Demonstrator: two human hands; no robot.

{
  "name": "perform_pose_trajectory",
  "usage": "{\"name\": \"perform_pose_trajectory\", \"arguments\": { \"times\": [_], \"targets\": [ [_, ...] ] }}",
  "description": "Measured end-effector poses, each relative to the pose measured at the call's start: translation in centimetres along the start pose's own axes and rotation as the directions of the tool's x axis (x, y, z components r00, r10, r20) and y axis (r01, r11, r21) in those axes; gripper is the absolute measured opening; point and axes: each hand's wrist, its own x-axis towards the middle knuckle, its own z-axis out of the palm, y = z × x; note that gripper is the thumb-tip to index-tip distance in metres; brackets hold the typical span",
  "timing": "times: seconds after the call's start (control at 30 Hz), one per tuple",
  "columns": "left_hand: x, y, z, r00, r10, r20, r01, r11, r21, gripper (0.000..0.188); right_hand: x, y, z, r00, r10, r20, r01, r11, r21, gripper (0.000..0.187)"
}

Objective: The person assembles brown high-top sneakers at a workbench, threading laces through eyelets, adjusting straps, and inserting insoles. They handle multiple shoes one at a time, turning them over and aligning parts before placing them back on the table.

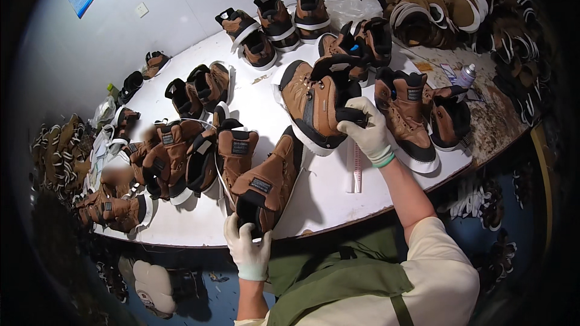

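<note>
My right hand [370, 131], in a white glove with a green cuff, grips the black heel collar of a brown boot [319, 105]. That boot has a black toe and a white sole; it tilts above the white table, toe to the far left. My left hand [246, 252], gloved too, pinches the heel end of a second brown boot [275, 172] at the table's near edge. Its toe points away from me, and its tongue and dark opening face up. Another brown boot [232, 151] stands against its left side.
More boots stand on the white table [329, 205], with a pair [414, 121] at the right and several at the back. A ruler-like strip [355, 172] lies near my right forearm. A spray can [466, 75] and heaped shoe uppers [447, 9] are at the far right.
</note>
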Motion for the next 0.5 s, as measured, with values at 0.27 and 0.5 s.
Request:
{"name": "perform_pose_trajectory", "arguments": {
  "times": [0.27, 0.5],
  "targets": [
    [-0.7, -0.6, 0.2, 0.998, 0.045, -0.040, -0.046, 0.999, -0.012, 0.060, 0.4, -0.8, 0.2, 0.997, -0.071, 0.034, 0.074, 0.993, -0.090, 0.029],
    [-1.9, -1.9, 0.6, 0.987, 0.084, -0.135, -0.087, 0.996, -0.014, 0.076, 2.7, -1.9, 0.7, 0.996, -0.085, -0.007, 0.083, 0.984, -0.155, 0.029]
  ]
}}
